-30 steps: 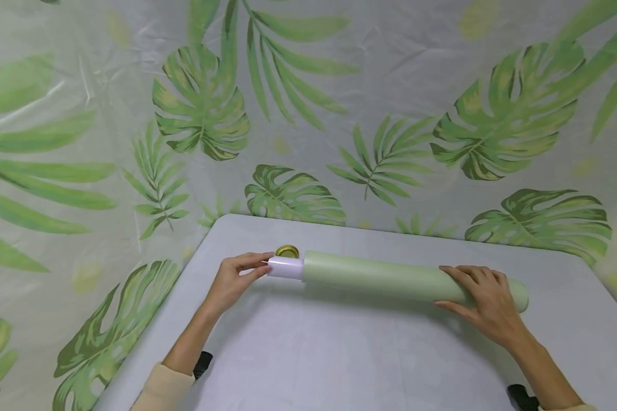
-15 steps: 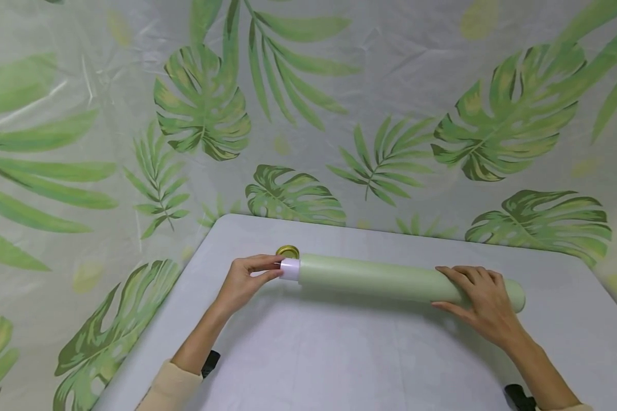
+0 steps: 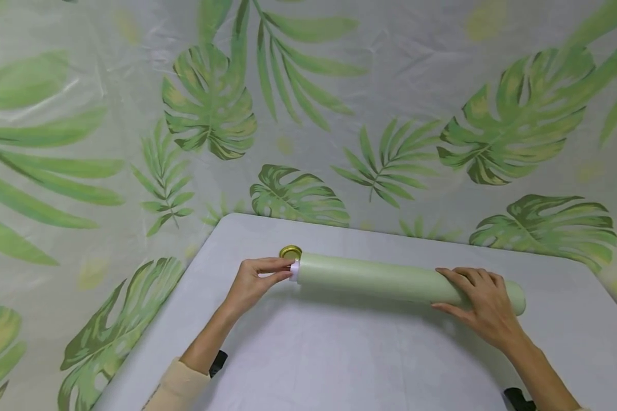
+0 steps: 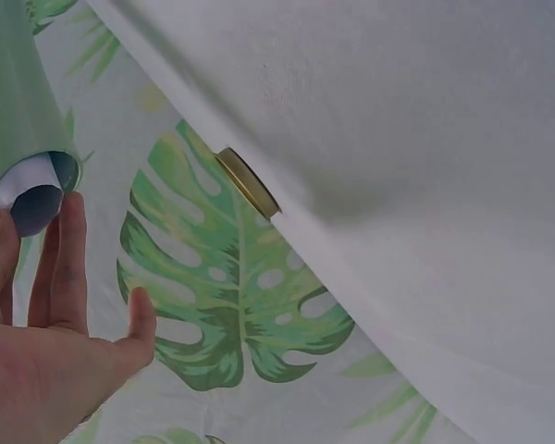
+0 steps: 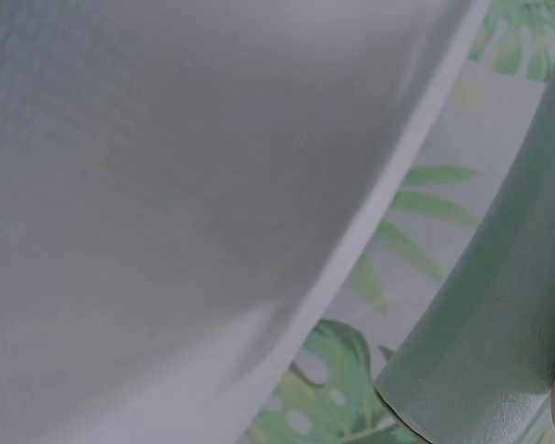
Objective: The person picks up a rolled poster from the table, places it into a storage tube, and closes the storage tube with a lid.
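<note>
A long pale green tube [image 3: 370, 278] is held nearly level over the white table. From its left end sticks out a short bit of rolled white paper [image 3: 294, 271]. My left hand [image 3: 252, 282] pinches that paper's end between thumb and fingers. In the left wrist view the paper roll [image 4: 35, 199] sits inside the tube's open mouth [image 4: 72, 166], with the left hand's fingertips [image 4: 72, 205] at its rim. Toward the other end, my right hand [image 3: 485, 308] grips the tube from above. Only a fingertip of it shows in the right wrist view, beside the tube [image 5: 490, 351].
A round gold lid [image 3: 290, 252] lies on the white table [image 3: 349, 354], just behind the tube's left end. Behind the table's far edge hangs a leaf-patterned sheet [image 3: 308, 114].
My left hand has moved right, and the white paper has slid deeper into the tube, leaving only a short end outside. The right hand keeps its grip, almost still.
</note>
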Available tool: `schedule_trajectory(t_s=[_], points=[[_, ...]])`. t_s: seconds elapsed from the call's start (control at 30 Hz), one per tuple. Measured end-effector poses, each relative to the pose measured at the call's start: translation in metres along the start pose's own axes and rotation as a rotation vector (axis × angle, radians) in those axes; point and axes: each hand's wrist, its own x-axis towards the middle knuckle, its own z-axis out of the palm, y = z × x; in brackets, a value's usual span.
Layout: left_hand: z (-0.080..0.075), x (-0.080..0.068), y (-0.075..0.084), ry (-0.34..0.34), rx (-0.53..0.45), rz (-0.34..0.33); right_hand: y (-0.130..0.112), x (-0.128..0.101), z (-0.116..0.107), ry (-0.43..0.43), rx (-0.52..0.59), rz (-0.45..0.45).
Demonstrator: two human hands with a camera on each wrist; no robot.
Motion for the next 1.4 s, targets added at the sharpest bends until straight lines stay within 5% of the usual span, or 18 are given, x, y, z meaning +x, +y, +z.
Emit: schedule_trajectory(t_s=[1.03,1.4], points=[[0.011,0.002,-0.006,0.041,0.185,0.144,-0.006,0.004,0.003,0.02,0.003,-0.02],[0.01,-0.002,-0.008,-0.016,0.114,0.079,-0.008,0.002,0.004,0.01,0.007,-0.011]])
